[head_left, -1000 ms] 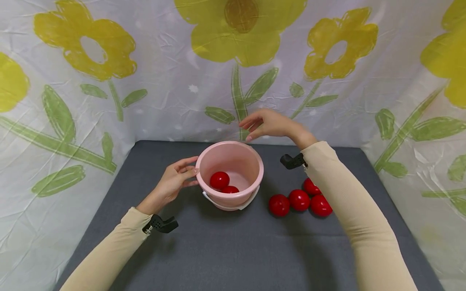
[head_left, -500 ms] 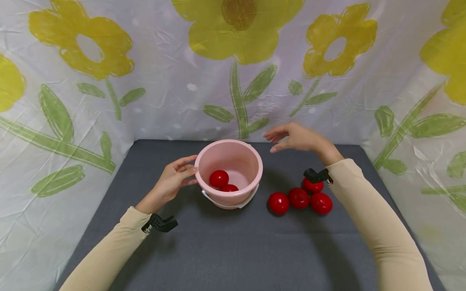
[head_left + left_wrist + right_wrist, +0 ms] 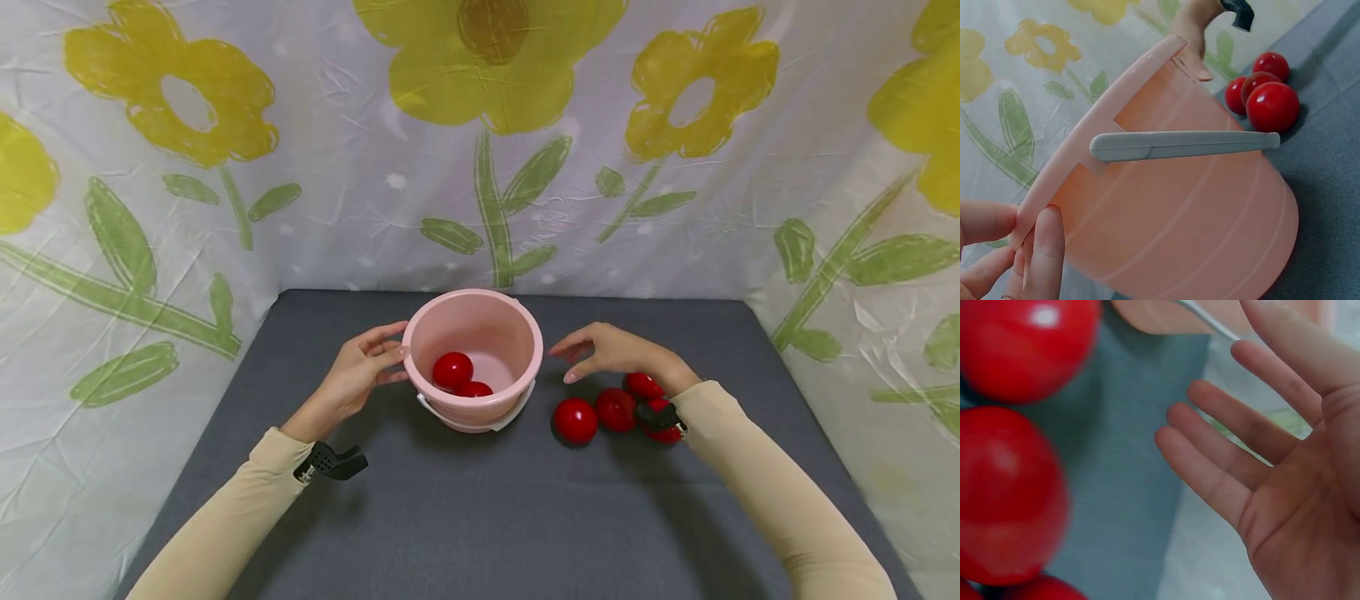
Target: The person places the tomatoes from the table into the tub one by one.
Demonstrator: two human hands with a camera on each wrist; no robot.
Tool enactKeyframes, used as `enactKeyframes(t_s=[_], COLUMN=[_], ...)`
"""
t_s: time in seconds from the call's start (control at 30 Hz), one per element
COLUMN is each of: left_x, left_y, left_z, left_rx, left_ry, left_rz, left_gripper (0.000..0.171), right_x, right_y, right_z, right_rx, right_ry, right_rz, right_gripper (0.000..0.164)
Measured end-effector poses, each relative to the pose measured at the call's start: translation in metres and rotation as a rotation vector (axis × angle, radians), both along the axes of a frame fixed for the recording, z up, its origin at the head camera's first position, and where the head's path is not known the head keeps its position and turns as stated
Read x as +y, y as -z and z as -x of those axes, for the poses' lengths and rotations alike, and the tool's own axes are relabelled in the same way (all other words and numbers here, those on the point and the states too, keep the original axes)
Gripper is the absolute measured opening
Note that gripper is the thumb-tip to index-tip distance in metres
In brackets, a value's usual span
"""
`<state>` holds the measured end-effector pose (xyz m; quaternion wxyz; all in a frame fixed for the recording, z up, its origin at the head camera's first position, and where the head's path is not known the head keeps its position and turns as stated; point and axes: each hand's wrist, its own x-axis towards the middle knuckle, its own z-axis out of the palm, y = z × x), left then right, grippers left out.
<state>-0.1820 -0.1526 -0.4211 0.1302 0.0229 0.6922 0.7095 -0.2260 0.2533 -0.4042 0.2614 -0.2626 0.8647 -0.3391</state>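
A pink bucket [image 3: 517, 385] with a white handle [image 3: 1185, 145] stands upright on the table. Two glossy red balls [image 3: 452, 371] lie inside it. At the bucket's left side, my left hand [image 3: 358, 371] pinches the rim between thumb and fingers, seen closely in the left wrist view. My right hand [image 3: 618, 350] hovers to the right of the bucket, fingers apart and holding nothing. Just below and beside it sit several more red balls [image 3: 575, 421] in a cluster, partly covered by the wrist; in the right wrist view two large red balls [image 3: 1010, 494] show left of the palm.
Dark grey cloth [image 3: 465, 517] covers the table. A white curtain [image 3: 360, 208] printed with yellow flowers hangs behind and on both sides. Each wrist carries a black camera mount [image 3: 337, 461].
My right hand has moved from above the bucket's far right rim to the right, then down toward the clustered balls. My left hand and the bucket stay in place.
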Motion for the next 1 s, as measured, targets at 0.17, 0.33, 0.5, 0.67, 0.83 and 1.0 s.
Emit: enactKeyframes(t_s=[0.17,0.33,0.5,0.67,0.83,1.0], left_x=[0.000,-0.001,-0.001,-0.001,-0.001,-0.001], left_y=[0.000,-0.001,0.000,0.000,0.000,0.000], left_z=[0.000,0.000,0.000,0.000,0.000,-0.001], left_rx=[0.001,0.002,-0.004,-0.003,-0.001,0.002], left_ry=[0.010,0.013,0.014,0.013,0.004,0.000], left_rz=[-0.004,-0.004,-0.006,-0.005,-0.008,0.004], left_gripper=[0.056,0.056,0.056,0.056,0.056,0.056], right_x=[0.001,0.000,0.000,0.001,0.002,0.001], right_y=[0.017,0.025,0.029,0.033,0.039,0.042], right_z=[-0.008,-0.015,-0.021,-0.024,-0.023,-0.023], right_rx=[-0.048,-0.076,-0.086,-0.112,-0.111,-0.112], right_ry=[-0.051,-0.081,-0.074,-0.072,-0.091,-0.113], right_rz=[0.009,-0.001,-0.042,-0.076,-0.082,-0.095], right_gripper=[0.055,0.059,0.059,0.059,0.058,0.056])
